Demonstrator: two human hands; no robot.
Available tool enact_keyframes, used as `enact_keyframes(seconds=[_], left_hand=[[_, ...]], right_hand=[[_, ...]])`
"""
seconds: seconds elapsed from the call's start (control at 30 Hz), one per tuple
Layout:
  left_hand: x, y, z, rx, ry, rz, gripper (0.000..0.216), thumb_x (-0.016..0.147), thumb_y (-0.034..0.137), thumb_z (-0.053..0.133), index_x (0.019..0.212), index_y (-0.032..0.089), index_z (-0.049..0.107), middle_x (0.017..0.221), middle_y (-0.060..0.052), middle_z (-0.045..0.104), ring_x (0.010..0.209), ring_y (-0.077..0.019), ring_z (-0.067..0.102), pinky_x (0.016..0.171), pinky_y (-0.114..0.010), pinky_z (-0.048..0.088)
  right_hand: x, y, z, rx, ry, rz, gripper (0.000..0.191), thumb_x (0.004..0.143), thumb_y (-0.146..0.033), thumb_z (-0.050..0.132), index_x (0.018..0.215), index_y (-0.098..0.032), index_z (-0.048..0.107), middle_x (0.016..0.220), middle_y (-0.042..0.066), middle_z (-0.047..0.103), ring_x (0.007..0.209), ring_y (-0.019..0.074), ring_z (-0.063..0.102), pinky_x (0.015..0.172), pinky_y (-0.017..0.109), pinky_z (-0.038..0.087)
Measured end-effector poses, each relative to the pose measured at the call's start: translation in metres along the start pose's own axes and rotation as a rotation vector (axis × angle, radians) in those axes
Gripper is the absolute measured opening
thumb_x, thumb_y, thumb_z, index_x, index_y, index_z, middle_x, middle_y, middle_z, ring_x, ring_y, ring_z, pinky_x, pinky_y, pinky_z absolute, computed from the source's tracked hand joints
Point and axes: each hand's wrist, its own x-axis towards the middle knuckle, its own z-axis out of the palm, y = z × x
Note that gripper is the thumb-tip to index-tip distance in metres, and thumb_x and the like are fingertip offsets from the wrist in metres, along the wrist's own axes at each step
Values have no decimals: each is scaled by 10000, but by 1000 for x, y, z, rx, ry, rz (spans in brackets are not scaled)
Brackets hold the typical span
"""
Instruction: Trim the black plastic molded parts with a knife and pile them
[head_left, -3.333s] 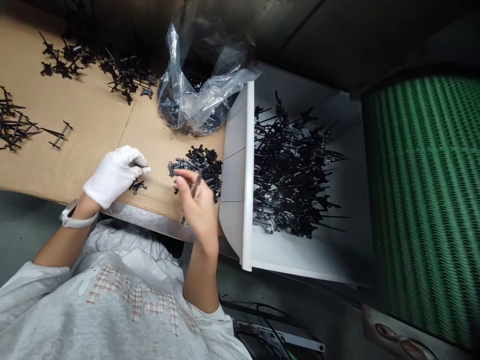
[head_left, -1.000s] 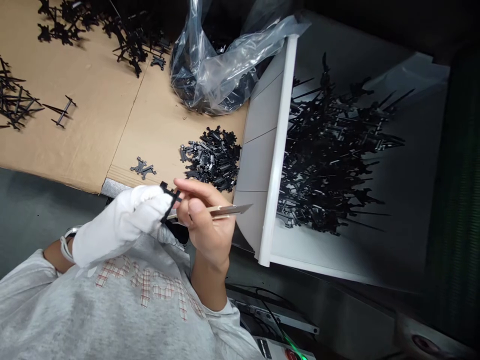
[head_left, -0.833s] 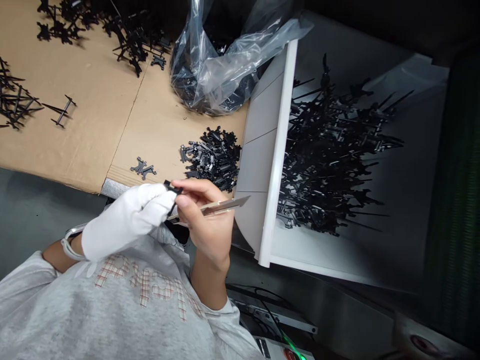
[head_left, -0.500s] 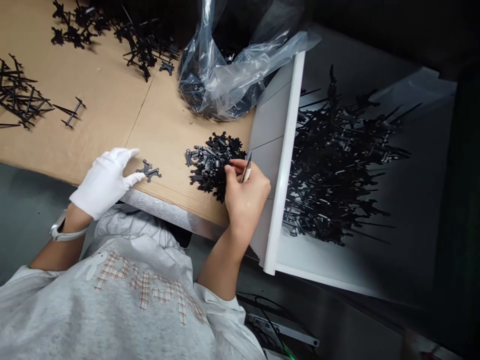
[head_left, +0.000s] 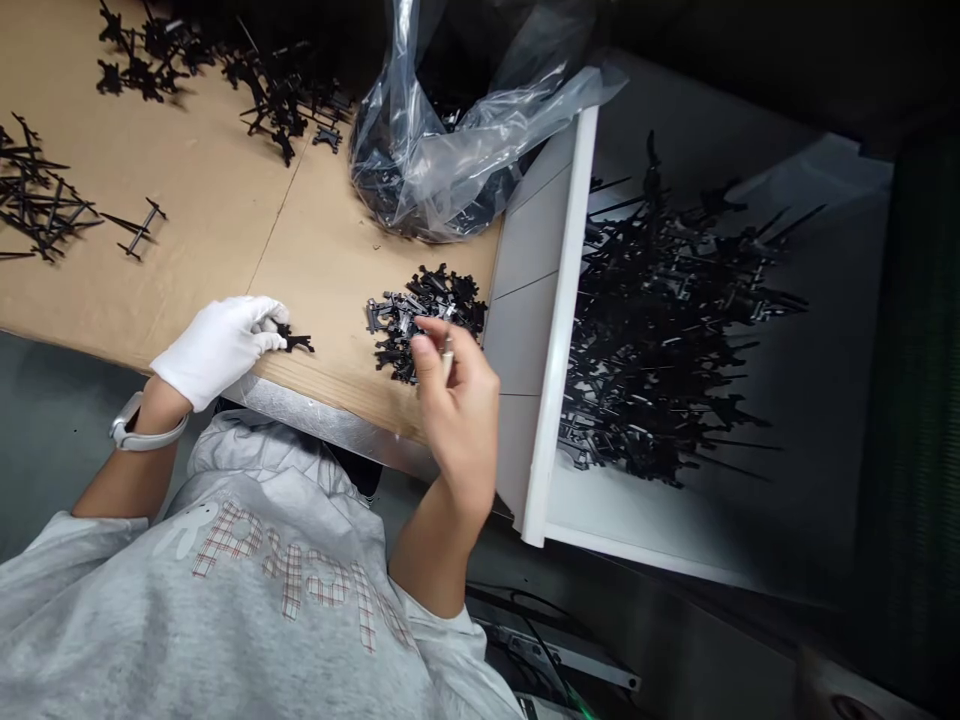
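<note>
My left hand [head_left: 219,350] wears a white glove, and its fingertips close on a small black plastic part [head_left: 292,341] lying on the cardboard. My right hand [head_left: 459,405] is bare and holds slim metal tweezers [head_left: 448,358], mostly hidden by the fingers. That hand sits over the near edge of a loose pile of black plastic parts [head_left: 424,318]. Its fingertips are at the pile or just above it.
The parts lie on a cardboard sheet [head_left: 187,230] with scattered black sprues at far left. A clear plastic bag [head_left: 420,170] holds more. To the right, a white-rimmed bin [head_left: 559,330] holds a large heap of black sprues [head_left: 660,310].
My hands have come apart from their position together at the table's near edge. The left glove has moved onto the small part, and my right hand with the tweezers has moved to the pile.
</note>
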Motion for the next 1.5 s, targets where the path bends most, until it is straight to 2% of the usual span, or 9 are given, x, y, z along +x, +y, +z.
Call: enact_keyframes(seconds=[0.3,0.4,0.53,0.77,0.9,1.03,1.13,1.33,1.5], left_hand=[[-5,1,-2,-132,149,13,216,834,313,601,944,219,761,1019,-28,791,1001,-235,703,957,-299,512],[-8,4,-4,-294,180,8,188,820,327,602,858,205,740,950,-32,783,930,-221,694,904,-294,525],[-11,16,-9,-675,124,-65,165,770,352,649,760,188,669,773,-42,719,717,-186,636,722,-292,514],[-19,39,-10,-969,-91,-89,154,751,268,674,676,162,591,634,23,564,587,-87,470,535,-195,362],[-23,47,-8,-1062,-131,-40,148,753,269,703,782,157,609,680,29,566,623,-81,495,580,-184,417],[-32,52,1,-1055,11,-31,337,859,513,667,875,189,576,739,18,588,631,-98,536,592,-204,477],[-41,55,9,-1015,-29,-57,442,893,628,590,793,204,519,684,15,556,563,-115,514,535,-237,478],[-49,68,6,-832,-18,57,348,944,462,500,701,214,480,606,16,471,517,-120,441,515,-269,424],[-56,71,-2,-740,74,150,280,937,332,436,677,229,447,580,16,464,493,-126,442,495,-265,428]], right_hand=[[7,-12,74,-125,-445,-84,178,965,-163,612,1119,-175,700,1052,100,733,993,231,666,921,341,491],[13,-11,72,-175,-464,-54,148,978,-155,582,1033,-157,720,990,104,733,954,231,664,904,343,483],[13,-9,56,3,-373,-74,269,937,-254,691,1191,-164,685,1098,111,705,987,208,652,944,351,505],[5,-17,41,501,-566,-164,441,904,-403,722,1304,-248,620,954,0,655,510,65,421,507,241,479],[1,-21,41,613,-511,-143,365,872,-356,756,1194,-223,650,890,-21,617,478,40,359,439,215,409],[-6,-25,42,615,-406,-131,352,865,-330,757,1191,-239,657,899,-14,621,493,53,393,457,230,414],[-10,-26,41,529,-334,-157,357,882,-400,747,1199,-259,664,947,6,625,516,71,427,484,252,449],[-18,-25,28,443,-328,-314,588,935,-706,518,1322,-287,663,991,43,626,686,148,537,628,313,546],[-29,-24,16,262,-275,-388,458,1063,-509,389,1426,-327,602,954,41,714,767,188,613,744,354,574]])
